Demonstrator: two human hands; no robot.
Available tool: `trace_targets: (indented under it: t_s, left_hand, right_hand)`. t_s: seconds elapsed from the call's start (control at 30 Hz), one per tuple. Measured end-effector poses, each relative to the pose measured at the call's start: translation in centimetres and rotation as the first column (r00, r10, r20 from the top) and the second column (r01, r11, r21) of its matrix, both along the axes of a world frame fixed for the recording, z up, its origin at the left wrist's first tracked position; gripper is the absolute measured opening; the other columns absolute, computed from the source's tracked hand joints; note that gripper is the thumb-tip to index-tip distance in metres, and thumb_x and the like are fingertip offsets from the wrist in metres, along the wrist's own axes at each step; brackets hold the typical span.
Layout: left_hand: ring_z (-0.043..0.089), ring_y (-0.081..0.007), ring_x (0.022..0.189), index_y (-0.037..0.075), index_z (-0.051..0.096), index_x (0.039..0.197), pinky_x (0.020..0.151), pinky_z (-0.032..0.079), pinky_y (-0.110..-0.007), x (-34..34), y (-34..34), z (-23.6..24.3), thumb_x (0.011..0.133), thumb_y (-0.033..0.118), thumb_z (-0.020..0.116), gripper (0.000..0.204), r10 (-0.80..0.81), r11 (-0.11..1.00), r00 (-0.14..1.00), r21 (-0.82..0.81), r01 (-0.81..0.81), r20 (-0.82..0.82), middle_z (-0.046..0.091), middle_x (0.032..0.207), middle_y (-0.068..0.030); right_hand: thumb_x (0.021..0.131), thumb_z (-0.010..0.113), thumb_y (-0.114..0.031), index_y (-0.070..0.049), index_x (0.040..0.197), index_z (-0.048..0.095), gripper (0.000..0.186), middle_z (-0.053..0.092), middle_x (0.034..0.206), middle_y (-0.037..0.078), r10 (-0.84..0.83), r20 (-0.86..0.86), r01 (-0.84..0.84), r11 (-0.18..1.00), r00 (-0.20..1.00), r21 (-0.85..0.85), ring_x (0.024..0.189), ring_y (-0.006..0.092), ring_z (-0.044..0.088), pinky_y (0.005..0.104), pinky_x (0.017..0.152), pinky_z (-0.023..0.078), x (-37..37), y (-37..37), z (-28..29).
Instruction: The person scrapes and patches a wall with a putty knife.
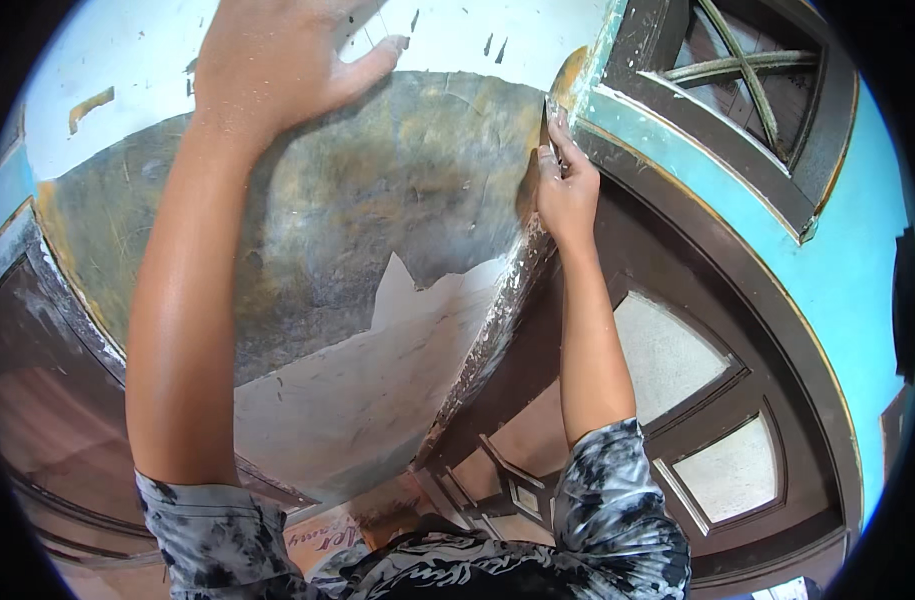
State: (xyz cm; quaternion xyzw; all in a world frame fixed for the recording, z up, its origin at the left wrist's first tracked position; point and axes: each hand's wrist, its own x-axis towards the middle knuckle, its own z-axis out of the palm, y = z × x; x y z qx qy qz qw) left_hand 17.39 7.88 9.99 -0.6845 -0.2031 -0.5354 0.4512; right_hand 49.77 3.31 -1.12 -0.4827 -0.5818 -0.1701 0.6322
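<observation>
My left hand (272, 70) lies against the upper wall with its thumb stretched out over the white paint; its fingertips run out of the picture. My right hand (567, 190) is closed on a scraper (545, 122), whose thin dark blade stands upright at the wall's right edge, beside the door frame. Most of its handle is hidden in the fingers. Between my arms spreads a bare grey-brown wall patch (347, 220), stained with ochre. White paint (467, 40) with a ragged edge borders it above, and a paler smooth layer (327, 400) lies below.
A brown panelled door (667, 350) with pale panels stands on the right. Above it is a dark window frame (717, 110) with crossed bars, set in turquoise wall (807, 270). Another dark wooden frame (57, 290) edges the left side. Scuffed white marks run down the wall's corner (487, 340).
</observation>
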Motion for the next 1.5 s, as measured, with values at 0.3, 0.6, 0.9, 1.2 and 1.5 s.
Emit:
trace_targets:
  t_s: [0.3, 0.6, 0.9, 1.2, 1.5]
  left_hand:
    - [0.042, -0.0319, 0.147, 0.011, 0.073, 0.122, 0.124, 0.024, -0.053, 0.5, 0.8, 0.1, 0.079, 0.037, 0.066, 0.051, -0.021, 0.999, 1.0, 0.049, 0.022, -0.012, 0.057, 0.148, -0.0118]
    - [0.042, -0.032, 0.147, 0.011, 0.073, 0.122, 0.124, 0.024, -0.053, -0.3, 1.6, 0.0, 0.08, 0.038, 0.066, 0.051, 0.03, 0.994, 0.999, 0.101, -0.026, -0.033, 0.058, 0.147, -0.0118]
    - [0.043, -0.0311, 0.146, 0.011, 0.073, 0.122, 0.124, 0.025, -0.053, -0.3, 1.6, -0.1, 0.078, 0.037, 0.068, 0.05, 0.014, 0.996, 1.0, 0.091, -0.013, -0.01, 0.058, 0.147, -0.0112]
    - [0.043, -0.0309, 0.146, 0.011, 0.073, 0.122, 0.125, 0.025, -0.052, 0.0, 0.1, -0.5, 0.076, 0.031, 0.067, 0.051, -0.036, 0.999, 0.999, -0.007, 0.036, 0.034, 0.058, 0.147, -0.011]
    - [0.043, -0.0306, 0.146, 0.011, 0.073, 0.123, 0.125, 0.025, -0.051, -0.9, 1.4, -0.3, 0.074, 0.031, 0.067, 0.053, -0.037, 0.994, 0.999, 0.102, 0.039, -0.022, 0.057, 0.148, -0.0118]
  right_hand:
    - [0.103, 0.056, -0.003, 0.005, 0.144, 0.055, 0.042, 0.049, 0.158, 0.013, -0.305, 0.373, 0.241, 0.948, 0.876, 0.207, 0.055, 0.0063, 0.056, 0.0252, 0.044, 0.044, 6.1, 2.7, 0.2]
    - [0.096, 0.059, 0.0, 0.008, 0.135, 0.062, 0.04, 0.058, 0.145, 0.027, -0.026, -0.075, 0.029, 0.999, 0.997, 0.036, 0.139, 0.0296, 0.055, 0.0337, 0.116, 0.04, -0.3, 0.7, 2.9]
    - [0.097, 0.059, 0.0, 0.008, 0.137, 0.06, 0.041, 0.06, 0.143, 0.027, 0.019, -0.093, -0.013, 0.997, 0.995, 0.071, 0.14, 0.0289, 0.054, 0.0336, 0.117, 0.038, 0.1, 1.5, 4.7]
    - [0.102, 0.058, -0.003, 0.008, 0.143, 0.054, 0.043, 0.071, 0.091, 0.009, 0.005, -0.281, -0.018, 0.999, 0.96, -0.046, 0.049, 0.0108, 0.055, 0.0293, 0.044, 0.047, -3.1, 0.5, 7.1]
    - [0.102, 0.056, -0.002, 0.009, 0.148, 0.044, 0.049, 0.062, 0.098, 0.01, 0.12, -0.452, -0.157, 0.987, 0.884, -0.045, 0.06, 0.0121, 0.055, 0.0329, 0.055, 0.061, -5.4, -0.1, 9.6]
